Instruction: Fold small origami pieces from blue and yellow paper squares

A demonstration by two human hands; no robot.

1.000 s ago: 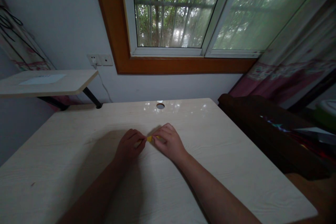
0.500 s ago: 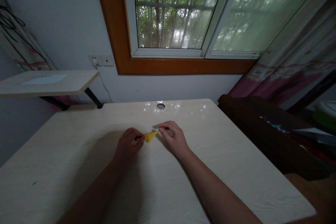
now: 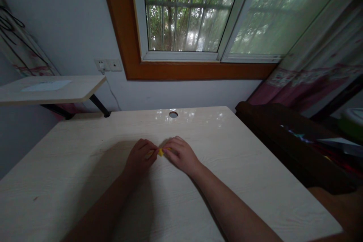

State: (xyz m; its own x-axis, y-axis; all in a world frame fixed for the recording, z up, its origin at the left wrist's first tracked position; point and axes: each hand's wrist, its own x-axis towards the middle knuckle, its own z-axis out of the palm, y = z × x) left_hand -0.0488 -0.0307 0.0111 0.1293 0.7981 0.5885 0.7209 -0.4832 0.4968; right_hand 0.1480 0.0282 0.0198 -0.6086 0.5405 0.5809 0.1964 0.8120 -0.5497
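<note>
Between my hands, just above the pale wooden desk (image 3: 181,196), is a small piece of folded yellow paper (image 3: 160,152). My left hand (image 3: 141,155) pinches its left part between thumb and fingers. From the other side my right hand (image 3: 180,155) grips it, thumb and fingertips closed on the paper. The fingertips of both hands nearly meet, and they cover most of the paper, so its full shape is hidden.
A raised shelf (image 3: 53,96) on black legs stands at the desk's back left. Near the back edge is a round cable hole (image 3: 173,114). A dark wooden piece of furniture (image 3: 278,140) with things on it adjoins the right side. A window (image 3: 190,11) is behind.
My right hand has moved left and slightly down along the paper, closer to my left hand. Less of the yellow paper shows now. My left hand has barely moved.
</note>
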